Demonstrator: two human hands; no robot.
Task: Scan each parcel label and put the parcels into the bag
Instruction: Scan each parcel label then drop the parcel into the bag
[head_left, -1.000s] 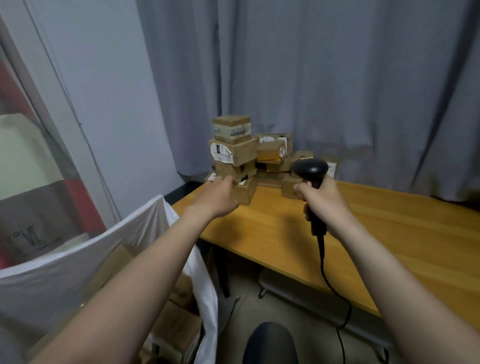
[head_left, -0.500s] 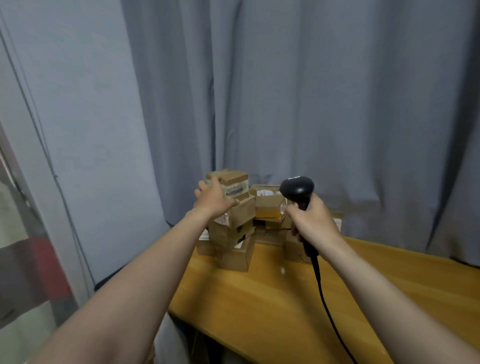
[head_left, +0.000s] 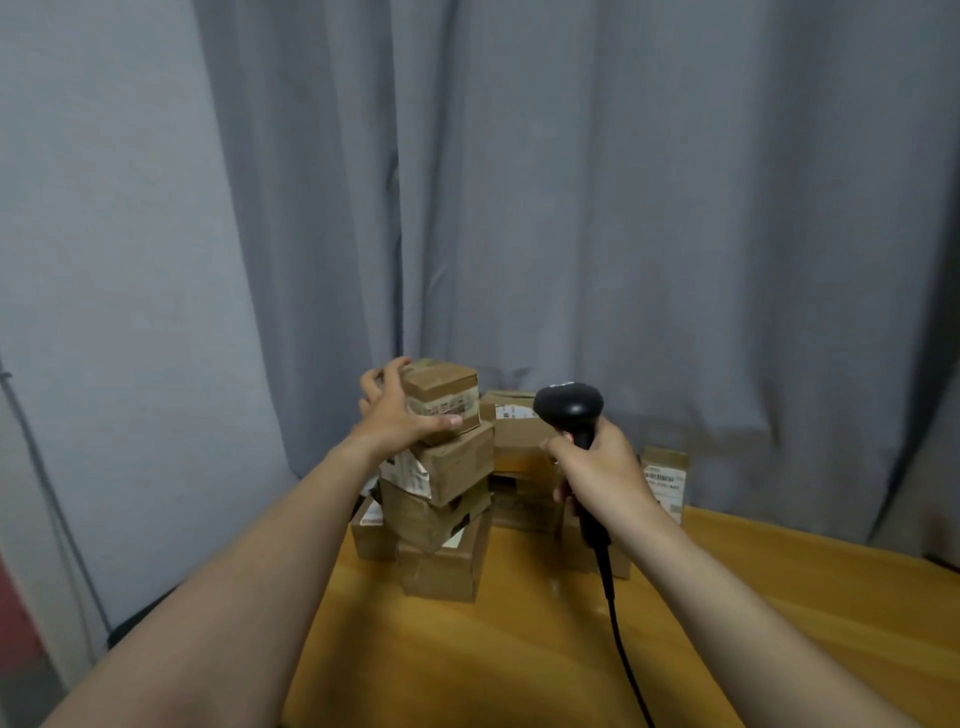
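I record my left hand curled round the top parcel of the stack on the table. My right hand clasps the scanner beside it. This label is apparently unscanned. Many parcels are left to do, and the bag is out of view.

Two hands: the left hand and the right hand.

One scanner, held in the right hand, with one cable hanging below that hand.

Ten parcels can be made out, though the rear ones are blurred and partly hidden, so the count is not sure.
- Four make the stack under the left hand: the top parcel, which that hand grips, then the second parcel, the third parcel and the bottom parcel.
- One low parcel lies below the left wrist.
- Three rear parcels are piled between the hands.
- One half-hidden parcel sits behind the right wrist.
- One upright parcel stands beyond the right hand.

One surface carries them.
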